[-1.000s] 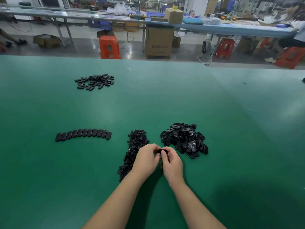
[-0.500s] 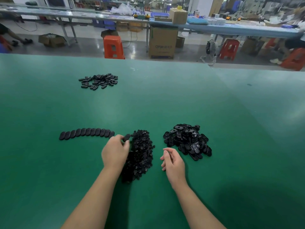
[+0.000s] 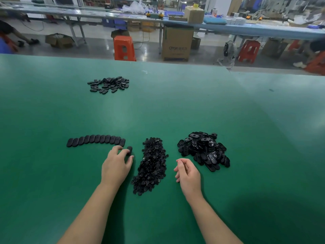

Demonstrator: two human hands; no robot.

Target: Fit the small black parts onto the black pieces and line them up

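Green table [image 3: 175,106], head view. Landmark: heap of small parts [image 3: 151,164], a long dark mound at centre, near the person.

Left hand [image 3: 117,164] lies just left of the heap, palm down, fingers curled over a black piece [image 3: 129,150] and holding it at the fingertips. The piece shows beyond the fingers, low to the table; whether it touches the surface cannot be told.

Row [image 3: 95,140] of finished pieces lies left of the heap and a little farther away: oval pieces side by side in a slightly bowed line, each touching the next. The held piece sits just off the row's right end, between row and heap, not yet in line.

Right hand [image 3: 188,173] rests just right of the heap, on its edge, fingers loosely curled, nothing in it.

Pile of pieces [image 3: 204,150] lies right of the heap, beyond the right hand: larger oval shells, jumbled, some showing openings.

Far pile [image 3: 109,84] of pieces lies well beyond the heap to the left, spread flat and loose.

Behind the table: orange stool [image 3: 124,48], carton [image 3: 177,44], a long bench [image 3: 246,29] with boxes on it.
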